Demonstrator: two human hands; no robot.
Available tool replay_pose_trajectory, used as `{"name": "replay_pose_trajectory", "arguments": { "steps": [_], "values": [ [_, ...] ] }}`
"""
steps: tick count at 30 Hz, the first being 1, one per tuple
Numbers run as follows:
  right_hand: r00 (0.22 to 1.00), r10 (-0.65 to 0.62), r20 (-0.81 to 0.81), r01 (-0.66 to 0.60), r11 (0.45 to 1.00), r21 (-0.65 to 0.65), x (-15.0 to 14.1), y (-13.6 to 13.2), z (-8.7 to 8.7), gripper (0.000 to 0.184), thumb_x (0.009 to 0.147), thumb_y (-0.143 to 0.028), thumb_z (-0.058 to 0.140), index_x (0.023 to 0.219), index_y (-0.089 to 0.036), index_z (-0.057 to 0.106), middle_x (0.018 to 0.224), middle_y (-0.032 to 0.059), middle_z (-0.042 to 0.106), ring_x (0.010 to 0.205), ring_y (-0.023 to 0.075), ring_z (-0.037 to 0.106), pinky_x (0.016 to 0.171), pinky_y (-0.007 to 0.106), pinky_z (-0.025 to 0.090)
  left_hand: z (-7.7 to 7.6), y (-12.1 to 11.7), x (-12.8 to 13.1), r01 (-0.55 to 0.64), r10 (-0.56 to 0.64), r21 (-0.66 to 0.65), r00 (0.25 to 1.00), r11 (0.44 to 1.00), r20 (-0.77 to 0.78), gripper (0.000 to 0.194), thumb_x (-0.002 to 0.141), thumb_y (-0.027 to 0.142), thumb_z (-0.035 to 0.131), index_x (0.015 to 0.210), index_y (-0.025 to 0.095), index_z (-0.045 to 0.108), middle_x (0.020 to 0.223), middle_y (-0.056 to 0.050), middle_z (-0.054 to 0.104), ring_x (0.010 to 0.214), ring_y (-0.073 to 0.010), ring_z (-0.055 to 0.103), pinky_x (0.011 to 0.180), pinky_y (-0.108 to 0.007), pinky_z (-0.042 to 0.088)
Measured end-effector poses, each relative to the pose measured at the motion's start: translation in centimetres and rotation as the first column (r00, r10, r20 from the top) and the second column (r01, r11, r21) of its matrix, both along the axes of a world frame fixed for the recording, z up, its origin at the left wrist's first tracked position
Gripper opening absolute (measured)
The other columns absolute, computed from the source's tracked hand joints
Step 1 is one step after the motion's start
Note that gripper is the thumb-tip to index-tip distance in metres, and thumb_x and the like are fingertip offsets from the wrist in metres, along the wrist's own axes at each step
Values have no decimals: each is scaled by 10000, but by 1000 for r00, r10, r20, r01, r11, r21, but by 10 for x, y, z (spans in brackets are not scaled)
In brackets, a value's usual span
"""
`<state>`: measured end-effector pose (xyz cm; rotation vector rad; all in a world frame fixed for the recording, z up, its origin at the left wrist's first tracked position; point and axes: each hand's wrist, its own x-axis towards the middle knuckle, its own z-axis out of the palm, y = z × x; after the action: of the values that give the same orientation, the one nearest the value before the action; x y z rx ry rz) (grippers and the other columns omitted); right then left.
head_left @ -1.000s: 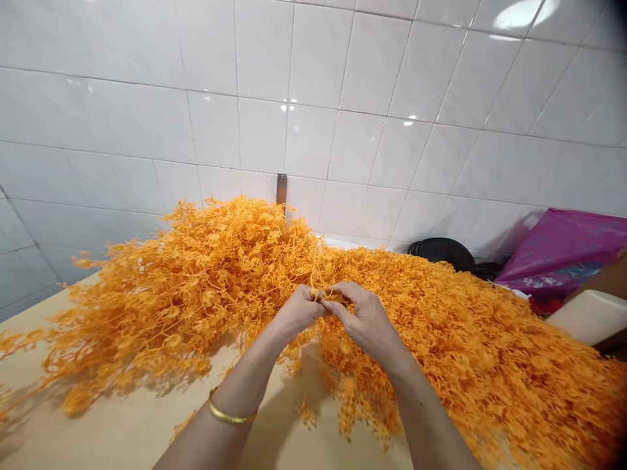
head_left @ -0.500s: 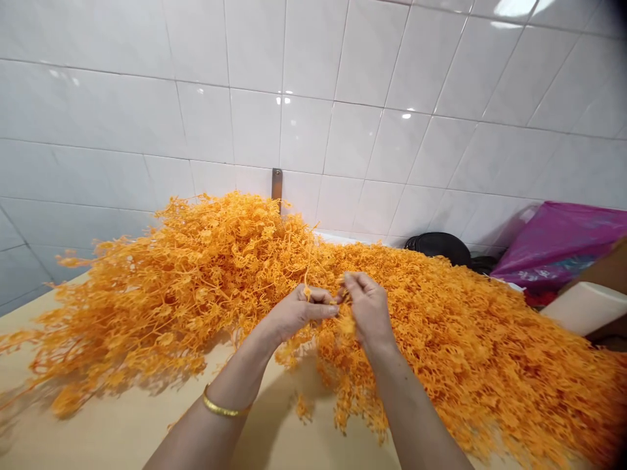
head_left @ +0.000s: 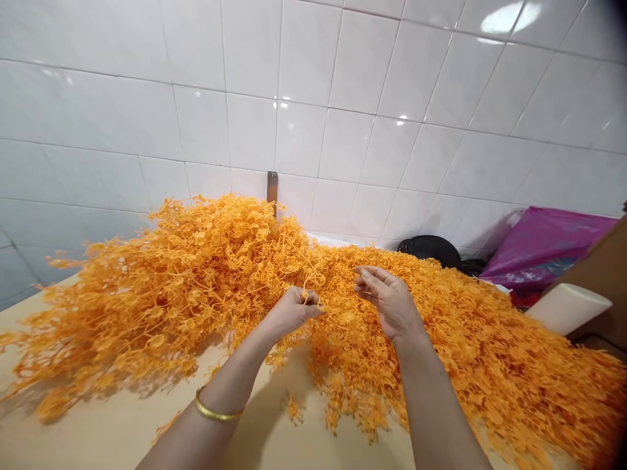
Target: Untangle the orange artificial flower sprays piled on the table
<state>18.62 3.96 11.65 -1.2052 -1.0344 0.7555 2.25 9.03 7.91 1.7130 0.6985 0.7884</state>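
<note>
Table (head_left: pixel 274 444) bears heaped orange sprigs (head_left: pixel 465 326). Right hand (head_left: pixel 392 303) has just parted from left — fingers loosely curled, contents cannot be told. Left hand (head_left: pixel 287 314) pinches a thin orange stem (head_left: pixel 305 283) — now its only hand support.

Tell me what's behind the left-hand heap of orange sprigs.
Behind the heap: white tiled wall and a metal strip's upper part. The heap covers its lower end.
</note>
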Motion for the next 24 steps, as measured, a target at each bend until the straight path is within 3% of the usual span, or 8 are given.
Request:
{"name": "replay_pose_trajectory", "arguments": {
  "steps": [2,5,8,11,15,17,20,24],
  "values": [
    [972,125,200,-122,992,-30,-2,-3,3,308,628,-411,603,827,-176,614,799,39,602,763,161,543,702,292,399,-1,0,0,-15,14,-13,1000,1000,-24,338,624,250,564,475,171,272,438,81,195,429,-44,153,451,-240,112],
    [831,278,481,-259,960,-106,-12,-9,7,336,612,-398,627,882,-198,613,899,45,597,846,191,519,735,307,379,-1,0,1,-34,33,-48,999,998,-24,344,630,256,560,471,170,267,431,83,190,428,-43,143,452,-242,107],
    [733,290,616,-290,952,-103,-21,-9,4,192,673,-359,572,743,-183,604,749,16,572,717,150,496,659,277,371,0,-1,0,-51,53,-88,999,995,13,327,625,263,576,474,163,305,434,83,222,421,-36,159,448,-234,114],
    [775,158,611,-199,980,0,-23,-4,-3,204,734,-327,488,609,-169,514,568,-22,438,553,100,391,524,233,319,2,-2,0,-2,26,-205,993,979,115,264,620,305,601,529,150,407,486,56,368,455,-48,333,464,-213,214],
    [851,54,523,-103,993,65,-20,4,-11,192,736,-330,467,623,-175,458,569,-31,383,522,88,334,476,217,278,4,-3,-1,166,-70,-355,961,920,267,212,595,286,635,622,140,484,637,-16,535,562,-104,491,508,-233,314],
    [853,48,519,-96,993,65,-20,6,-13,162,735,-318,465,653,-179,459,611,-23,423,553,94,365,499,218,292,3,-3,0,191,-84,-375,955,907,284,187,578,235,646,639,141,495,580,9,509,465,-67,424,452,-216,262],
    [838,64,542,-106,993,47,-23,8,-16,135,734,-310,464,688,-183,464,655,-17,458,580,102,388,521,222,299,0,-4,3,126,-30,-400,971,908,239,193,558,199,655,690,149,523,466,72,378,386,-26,264,414,-206,142],
    [823,70,564,-120,991,53,-26,9,-16,220,736,-337,471,601,-184,389,587,-39,363,553,93,334,508,219,274,-3,-7,8,73,5,-389,981,918,196,179,579,260,639,639,152,509,444,85,301,382,-22,172,423,-228,89]
  ]
}}
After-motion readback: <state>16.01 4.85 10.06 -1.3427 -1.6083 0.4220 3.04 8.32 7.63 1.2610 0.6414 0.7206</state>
